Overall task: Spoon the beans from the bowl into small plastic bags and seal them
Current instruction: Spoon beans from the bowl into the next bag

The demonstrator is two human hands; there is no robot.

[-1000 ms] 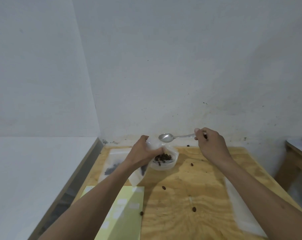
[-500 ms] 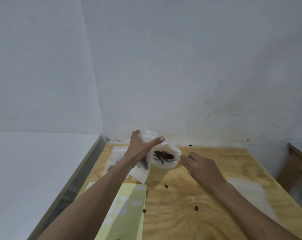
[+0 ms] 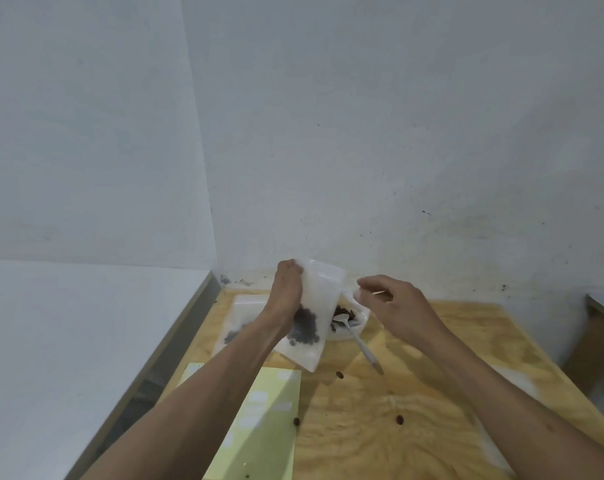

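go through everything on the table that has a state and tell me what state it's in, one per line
Plastic bag: held upright, beans in its bottom.
Left hand: grips the bag's top edge.
Right hand: empty, fingers loosely curled, near the bag's top.
Spoon: resting in the bowl, handle out.
Bowl: holds beans.
Loose beans: scattered on the table.

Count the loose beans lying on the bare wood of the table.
3. One bean lies just below the held bag, one beside the yellow-green sheet, one further right. Others may hide under arms.
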